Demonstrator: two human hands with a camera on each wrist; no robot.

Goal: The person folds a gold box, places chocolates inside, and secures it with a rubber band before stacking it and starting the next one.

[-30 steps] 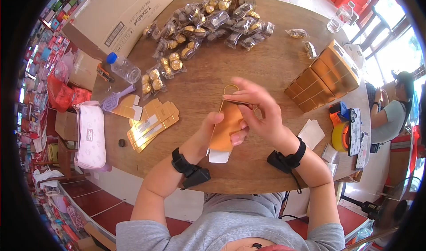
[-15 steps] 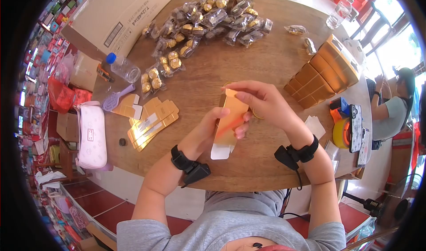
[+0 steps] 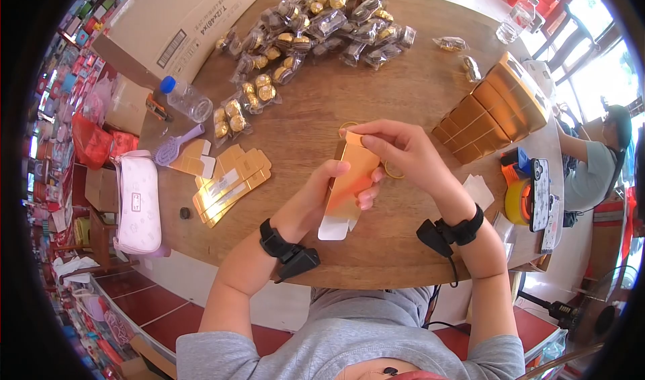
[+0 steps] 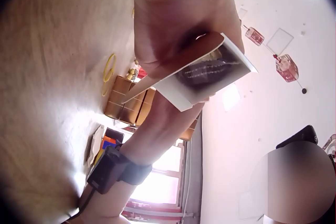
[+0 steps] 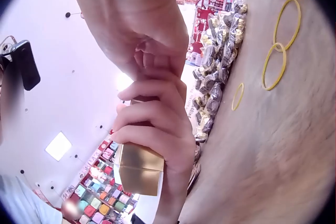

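Note:
A narrow gold carton is held over the near part of the table, its white end flap sticking out toward the body. My left hand grips it, thumb on the upper face and fingers curled round the far side, as the right wrist view also shows. At the far end, my right hand pinches the gold flap between thumb and fingers. Through the open near end in the left wrist view, a dark packet in clear wrap shows inside. Yellow rubber bands lie on the table beneath.
Clear packets with gold-foil balls are heaped at the back. Stacked gold boxes stand at right, near tape and a phone. Flat gold cartons, a hairbrush, bottle and pink case lie left.
My right hand's fingers, earlier raised and spread over the carton's far end, have come down and now pinch its flap. The left hand keeps its grip; the carton has shifted slightly.

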